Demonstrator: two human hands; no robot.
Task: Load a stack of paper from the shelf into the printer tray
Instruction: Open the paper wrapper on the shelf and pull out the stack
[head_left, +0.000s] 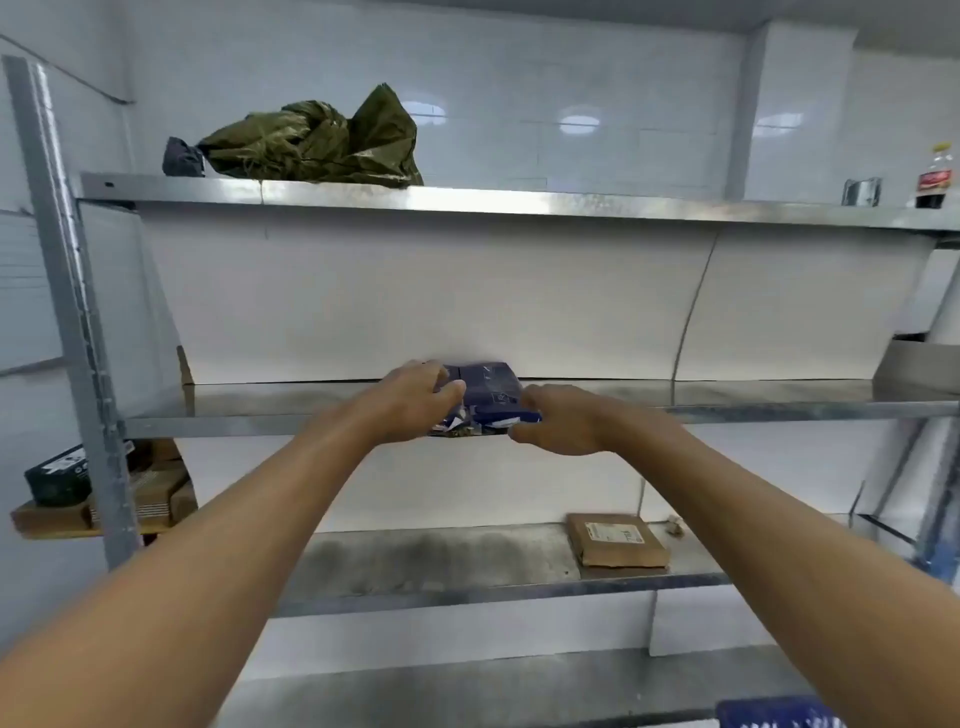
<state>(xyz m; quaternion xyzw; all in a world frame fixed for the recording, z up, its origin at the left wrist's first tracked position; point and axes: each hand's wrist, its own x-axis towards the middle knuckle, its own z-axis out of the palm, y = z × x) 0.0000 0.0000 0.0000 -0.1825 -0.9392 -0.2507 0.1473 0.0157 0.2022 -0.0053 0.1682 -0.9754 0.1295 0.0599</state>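
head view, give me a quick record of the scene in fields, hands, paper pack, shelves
left hand: on the left end of the pack
right hand: at its right front corner
paper pack: dark blue wrapper, front edge of middle shelf
top shelf: olive bag, cola bottle
lower shelf: brown parcel
printer: not in view

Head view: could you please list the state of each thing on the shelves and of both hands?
Paper pack: on the middle shelf, wrapper torn at front.
Left hand: fingers gripping the pack.
Right hand: gripping the pack.
Green bag: crumpled, top shelf.
Cola bottle: upright, capped.
Cardboard box: closed, flat.
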